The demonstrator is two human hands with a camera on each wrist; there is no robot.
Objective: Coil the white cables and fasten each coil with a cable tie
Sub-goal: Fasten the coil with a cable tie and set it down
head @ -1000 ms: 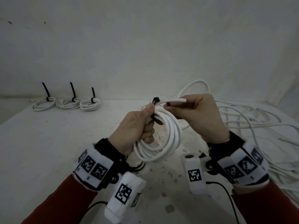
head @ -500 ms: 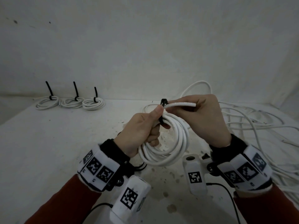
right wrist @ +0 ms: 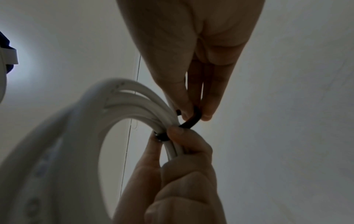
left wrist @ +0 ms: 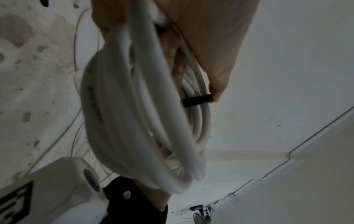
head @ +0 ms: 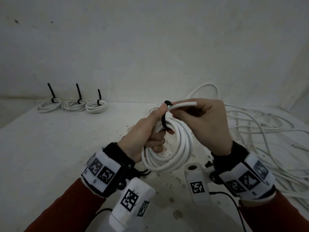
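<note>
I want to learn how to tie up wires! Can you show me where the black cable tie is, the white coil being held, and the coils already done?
black cable tie (head: pixel 163 121), head view, strap crossing the coil.
white cable coil (head: pixel 184 149), head view, right side of loop.
finished coils (head: pixel 97 107), head view, rightmost coil's loops.

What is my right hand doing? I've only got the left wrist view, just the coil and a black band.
Observer: The right hand pinches the black cable tie between thumb and fingers, right beside the coil that the left hand grips.
Operator: How many coils are finished?
Observer: Three tied coils lie in a row at the far left of the table, each with a black tie tail sticking up.
Operator: Any cable left to do?
Observer: Yes, a loose cable tangle is spread over the table's right side.
</note>
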